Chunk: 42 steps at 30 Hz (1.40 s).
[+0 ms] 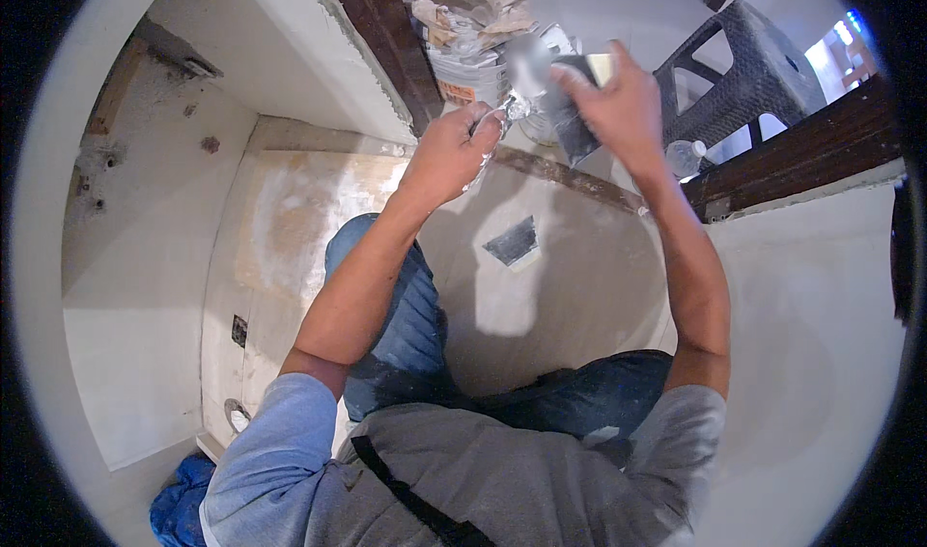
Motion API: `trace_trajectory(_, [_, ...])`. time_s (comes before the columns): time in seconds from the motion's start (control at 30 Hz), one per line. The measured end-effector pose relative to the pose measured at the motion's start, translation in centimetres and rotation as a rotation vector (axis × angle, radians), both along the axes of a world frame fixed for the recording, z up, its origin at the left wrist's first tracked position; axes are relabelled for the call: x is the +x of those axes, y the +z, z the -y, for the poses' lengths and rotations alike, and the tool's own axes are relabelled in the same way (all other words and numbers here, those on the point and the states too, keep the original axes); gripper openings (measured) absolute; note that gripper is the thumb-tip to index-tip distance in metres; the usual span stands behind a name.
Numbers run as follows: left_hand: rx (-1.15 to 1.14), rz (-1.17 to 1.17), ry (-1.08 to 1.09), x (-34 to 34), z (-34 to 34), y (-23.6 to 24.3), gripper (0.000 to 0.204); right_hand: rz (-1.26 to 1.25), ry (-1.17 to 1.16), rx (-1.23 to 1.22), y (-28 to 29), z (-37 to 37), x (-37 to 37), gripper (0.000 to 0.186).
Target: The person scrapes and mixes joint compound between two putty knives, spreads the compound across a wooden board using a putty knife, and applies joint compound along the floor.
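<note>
My left hand [458,146] grips a putty-smeared metal tool [519,108]; its top end, near my other hand, is a pale, motion-blurred shape whose form I cannot make out. My right hand [618,111] is closed on a dark flat scraper [575,132] with a pale yellow edge, held just right of that tool. Behind both hands stands a dusty bucket [459,64] with crumpled paper at its top, and another pale container is partly hidden under the scraper. A similar dark piece [512,240] with a pale edge lies on the floor below my hands.
I sit in a tight space between walls [801,315], over a pale floor [454,257] with a white-smeared board [280,209]. Dark wooden frame pieces [801,156] edge the opening ahead. Beyond are a dark plastic stool [734,74] and a clear jar [683,159]. Blue cloth [182,504] lies lower left.
</note>
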<state>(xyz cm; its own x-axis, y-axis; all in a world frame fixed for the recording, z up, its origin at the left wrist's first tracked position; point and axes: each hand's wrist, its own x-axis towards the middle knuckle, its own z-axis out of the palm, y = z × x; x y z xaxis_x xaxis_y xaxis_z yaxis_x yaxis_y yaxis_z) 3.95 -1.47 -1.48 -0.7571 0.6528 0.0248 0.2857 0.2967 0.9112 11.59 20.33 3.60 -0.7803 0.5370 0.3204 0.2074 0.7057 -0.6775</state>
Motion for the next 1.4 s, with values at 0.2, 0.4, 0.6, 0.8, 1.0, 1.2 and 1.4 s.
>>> trace_trajectory(0.2, [0.051, 0.038, -0.029, 0.2, -0.2, -0.4, 0.028, -0.087, -0.132, 0.115, -1.4, -2.5, 0.2, 0.078])
trace_trajectory(0.4, [0.054, -0.025, -0.006, 0.3, -0.1, 0.4, 0.027, -0.088, -0.182, 0.2, -0.8, -3.4, 0.4, 0.084])
trace_trajectory(0.6, [0.03, 0.01, -0.011, 0.7, -0.6, -0.4, 0.027, -0.054, -0.159, 0.097, -3.6, -2.0, -0.4, 0.08])
trace_trajectory(0.8, [0.027, -0.007, 0.018, 0.8, -0.3, 0.0, 0.03, -0.062, -0.095, -0.009, -1.8, -3.5, 0.2, 0.082])
trace_trajectory(1.0, [-0.036, 0.018, 0.024, 1.1, -0.6, 0.5, 0.035, -0.023, -0.182, 0.098, -1.8, -3.6, 0.1, 0.082])
trace_trajectory(1.2, [-0.109, -0.089, 0.021, 2.2, -1.0, 0.8, 0.035, -0.047, -0.215, 0.144, -2.8, -1.4, -0.6, 0.095])
trace_trajectory(1.4, [-0.104, -0.108, -0.012, 2.4, -0.9, 1.0, 0.038, -0.018, -0.197, 0.058, -3.2, -3.8, -0.4, 0.101])
